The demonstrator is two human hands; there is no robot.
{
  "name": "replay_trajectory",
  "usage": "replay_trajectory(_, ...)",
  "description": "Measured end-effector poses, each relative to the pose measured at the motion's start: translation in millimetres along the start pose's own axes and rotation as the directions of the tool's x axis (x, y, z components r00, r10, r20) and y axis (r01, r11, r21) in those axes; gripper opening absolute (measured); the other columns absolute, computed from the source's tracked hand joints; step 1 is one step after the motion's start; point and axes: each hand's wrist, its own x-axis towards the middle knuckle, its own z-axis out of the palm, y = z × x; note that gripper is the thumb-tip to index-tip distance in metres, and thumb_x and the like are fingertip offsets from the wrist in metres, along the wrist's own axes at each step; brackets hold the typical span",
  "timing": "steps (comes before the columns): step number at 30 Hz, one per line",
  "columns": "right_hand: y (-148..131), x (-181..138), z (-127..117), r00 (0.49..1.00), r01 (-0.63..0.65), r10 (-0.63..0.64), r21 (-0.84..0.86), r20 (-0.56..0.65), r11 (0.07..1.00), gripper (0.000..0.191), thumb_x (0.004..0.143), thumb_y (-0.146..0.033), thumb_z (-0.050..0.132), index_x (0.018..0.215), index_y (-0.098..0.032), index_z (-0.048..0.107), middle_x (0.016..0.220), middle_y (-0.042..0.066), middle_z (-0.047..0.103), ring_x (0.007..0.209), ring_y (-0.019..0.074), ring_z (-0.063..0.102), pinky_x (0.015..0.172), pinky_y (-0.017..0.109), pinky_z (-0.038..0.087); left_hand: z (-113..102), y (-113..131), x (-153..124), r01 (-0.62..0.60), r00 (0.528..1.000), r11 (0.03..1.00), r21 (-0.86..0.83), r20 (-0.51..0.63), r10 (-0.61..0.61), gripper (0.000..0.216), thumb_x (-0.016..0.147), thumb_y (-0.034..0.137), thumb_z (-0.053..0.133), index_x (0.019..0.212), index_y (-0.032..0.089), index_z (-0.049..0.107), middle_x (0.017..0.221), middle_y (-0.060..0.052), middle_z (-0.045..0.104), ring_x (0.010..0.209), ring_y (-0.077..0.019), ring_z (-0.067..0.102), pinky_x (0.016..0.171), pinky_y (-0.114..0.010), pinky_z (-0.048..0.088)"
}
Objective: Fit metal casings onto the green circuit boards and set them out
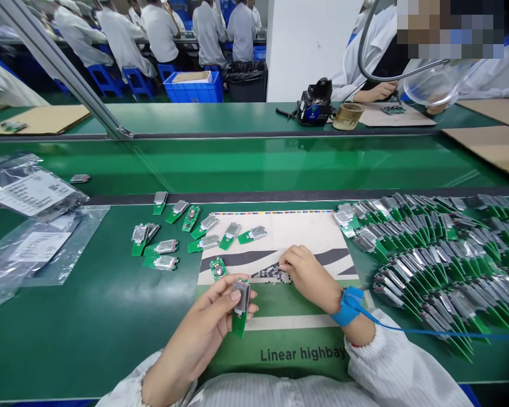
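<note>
Left fingers point(227, 305) grip circuit board point(241, 301) | right fingers point(292, 259) at parts pile point(268, 273), grasp unclear | sheet point(297, 230) reads "Linear highbay"

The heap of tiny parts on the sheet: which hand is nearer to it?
Right. The right hand is at the right edge of the heap; the left hand, holding a circuit board, is left of it, closer to the body.

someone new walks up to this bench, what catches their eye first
Probably the dense rows of circuit boards fanned across the right side of the green table. Next, the bright blue wrist strap by the right hand, at the edge of a pile of tiny parts. Near the lower middle, the left hand holds a single board.
</note>
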Motion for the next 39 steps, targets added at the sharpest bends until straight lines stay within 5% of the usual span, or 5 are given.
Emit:
replay_trajectory(9, -3, 1, -8, 0.995, -0.022, 0.045, 0.24, -0.089, 0.97, 0.021, 0.09, -0.008, 0.042, 0.076, -0.021, 0.05, 0.078, 0.004, 0.058, 0.077, 0.0205, 0.054, 0.073, 0.036, 0.047, 4, 1, 5, 0.003, 0.999, 1.0, 0.001, 0.034, -0.003, 0.027, 0.075, 0.029, 0.076, 0.099, 0.018, 0.067, 0.082, -0.005, 0.072, 0.07, -0.0159, 0.064, 0.068, -0.027, 0.047)
replay_trajectory(19, -27, -25, -42, 0.993, -0.051, 0.105, 0.59, -0.057, 0.805, 0.016, 0.093, -0.023, 0.048, 0.109, -0.024, 0.05, 0.09, 0.004, 0.064, 0.083, 0.0174, 0.064, 0.071, 0.031, 0.056, 13, 4, 1, -0.012, 0.996, 0.997, 0.071, 0.084, 0.006, 0.032, 0.076, 0.035, 0.075, 0.105, 0.022, 0.069, 0.088, -0.004, 0.075, 0.079, -0.0175, 0.066, 0.076, -0.028, 0.046)
replay_trajectory(33, -52, -43, -62, 0.988, -0.015, 0.117, 0.701, -0.098, 0.713, 0.011, 0.09, -0.018, 0.061, 0.092, -0.026, 0.068, 0.084, 0.001, 0.071, 0.074, 0.0159, 0.067, 0.059, 0.024, 0.055, 22, 1, -10, -0.096, 0.973, 0.969, 0.228, 0.228, 0.043, 0.034, 0.081, 0.034, 0.07, 0.115, 0.034, 0.069, 0.095, -0.001, 0.074, 0.092, -0.0213, 0.066, 0.085, -0.031, 0.046)
replay_trajectory(39, -69, -48, -73, 0.943, 0.229, -0.023, 0.599, -0.332, 0.767, 0.025, 0.086, -0.005, 0.06, 0.094, -0.028, 0.068, 0.089, 0.001, 0.068, 0.082, 0.0168, 0.065, 0.066, 0.028, 0.055, 30, -2, -18, -0.117, 0.962, 0.92, 0.373, 0.274, 0.012, 0.029, 0.08, 0.034, 0.07, 0.109, 0.029, 0.072, 0.088, -0.004, 0.072, 0.083, -0.0223, 0.062, 0.07, -0.03, 0.045)
